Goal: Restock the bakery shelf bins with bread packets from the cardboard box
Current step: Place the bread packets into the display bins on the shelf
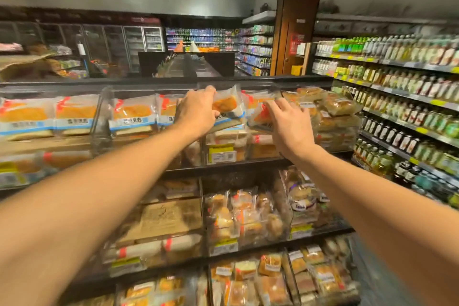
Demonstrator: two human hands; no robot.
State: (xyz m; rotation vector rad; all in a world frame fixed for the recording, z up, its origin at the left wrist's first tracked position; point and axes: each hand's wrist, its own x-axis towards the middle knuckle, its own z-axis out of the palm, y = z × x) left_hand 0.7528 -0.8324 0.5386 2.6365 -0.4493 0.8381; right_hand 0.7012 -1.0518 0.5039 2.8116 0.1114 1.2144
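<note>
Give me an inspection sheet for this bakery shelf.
Surface: top shelf, bins nearly full.
Job's things: bread packet raised over the top bin; box not in view.
Clutter: brown paper lying in a lower bin.
Hands: left hand grips the bread packet; right hand rests on a second packet, grip unclear.
Cables: nothing seen.
Surroundings: bottle shelves to the right, fridges behind.

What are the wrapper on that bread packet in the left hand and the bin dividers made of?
Bread packet wrapper: thin, glossy clear plastic film, by its crinkles, glare and the bread showing through. Bin divider: apparently rigid clear plastic, acrylic perhaps; it stands upright and is see-through with bright edges.
</note>
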